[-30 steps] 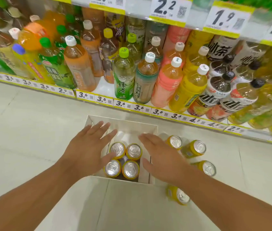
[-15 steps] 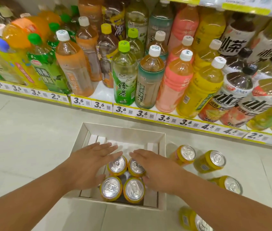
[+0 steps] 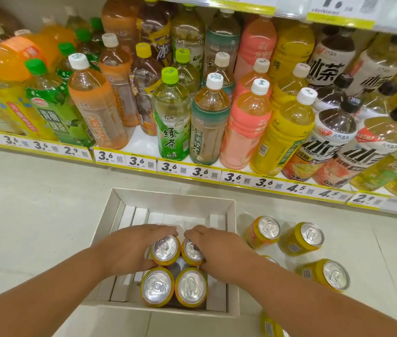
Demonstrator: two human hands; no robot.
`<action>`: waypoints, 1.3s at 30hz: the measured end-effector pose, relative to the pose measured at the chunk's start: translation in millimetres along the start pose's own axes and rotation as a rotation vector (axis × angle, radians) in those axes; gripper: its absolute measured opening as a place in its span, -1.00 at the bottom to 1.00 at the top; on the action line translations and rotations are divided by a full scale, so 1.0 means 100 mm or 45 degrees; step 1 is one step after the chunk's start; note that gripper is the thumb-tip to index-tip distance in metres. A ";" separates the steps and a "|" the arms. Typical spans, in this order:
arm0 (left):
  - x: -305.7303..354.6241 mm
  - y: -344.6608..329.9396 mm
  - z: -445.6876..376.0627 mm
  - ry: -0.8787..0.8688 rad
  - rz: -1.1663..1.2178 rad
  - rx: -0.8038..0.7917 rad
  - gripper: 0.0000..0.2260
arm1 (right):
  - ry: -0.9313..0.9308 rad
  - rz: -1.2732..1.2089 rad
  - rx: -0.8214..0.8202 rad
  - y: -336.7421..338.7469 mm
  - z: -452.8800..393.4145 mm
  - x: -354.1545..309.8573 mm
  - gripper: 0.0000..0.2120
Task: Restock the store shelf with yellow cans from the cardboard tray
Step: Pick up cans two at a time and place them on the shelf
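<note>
1. Both hands have dropped from hovering, fingers spread, into the white cardboard tray (image 3: 173, 199) on the floor.
2. The left hand (image 3: 129, 249) now curls round one short yellow aluminium can (image 3: 165, 249); the right hand (image 3: 219, 249) grips its neighbour (image 3: 192, 250).
3. Lifting towards the shelf (image 3: 124, 161) looks next.

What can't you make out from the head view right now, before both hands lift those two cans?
- Far sides of the two rear cans: covered by the left hand and right hand.
- A floor can: mostly hidden behind the right forearm.
- Bottom-edge can: cut off by the frame.
- Top price tags: cropped, blurred.
- Cardboard tray floor under the cans: hidden.
</note>
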State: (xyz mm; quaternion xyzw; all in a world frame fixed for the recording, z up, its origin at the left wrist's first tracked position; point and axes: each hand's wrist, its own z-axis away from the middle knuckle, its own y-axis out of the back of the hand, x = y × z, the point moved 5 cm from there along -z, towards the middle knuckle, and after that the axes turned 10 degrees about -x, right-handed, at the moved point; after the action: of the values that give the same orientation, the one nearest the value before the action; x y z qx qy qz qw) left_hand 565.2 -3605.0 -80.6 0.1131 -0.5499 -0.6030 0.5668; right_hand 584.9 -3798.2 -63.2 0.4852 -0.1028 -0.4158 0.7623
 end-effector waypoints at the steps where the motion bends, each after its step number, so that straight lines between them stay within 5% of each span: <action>1: 0.00 0.02 0.01 0.025 0.108 0.017 -0.33 | -0.008 -0.063 0.010 0.02 0.00 0.01 -0.31; 10: 0.20 0.56 0.07 0.222 0.733 0.262 -0.37 | -0.103 -0.654 0.284 0.63 0.20 0.09 -0.21; 14: 0.64 1.25 0.32 0.250 0.826 0.435 -0.41 | -0.131 -0.849 0.404 1.42 0.71 -0.02 -0.38; 20: 1.69 2.70 0.93 0.248 0.939 0.552 -0.41 | -0.102 -1.127 0.498 2.94 1.86 -0.39 -0.47; 30: 3.56 5.50 1.79 0.226 0.913 0.718 -0.42 | -0.098 -1.220 0.681 5.71 3.62 -0.75 -0.38; 39: 4.96 7.56 2.12 0.185 0.867 0.826 -0.43 | 0.085 -1.249 0.806 7.90 4.85 -0.62 -0.51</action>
State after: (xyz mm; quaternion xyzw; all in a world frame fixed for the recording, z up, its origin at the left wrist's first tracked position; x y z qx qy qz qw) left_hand 662.3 -3705.8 837.3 0.1396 -0.6744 -0.1705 0.7047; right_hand 696.3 -3925.3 850.1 0.6932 0.0387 -0.6536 0.3013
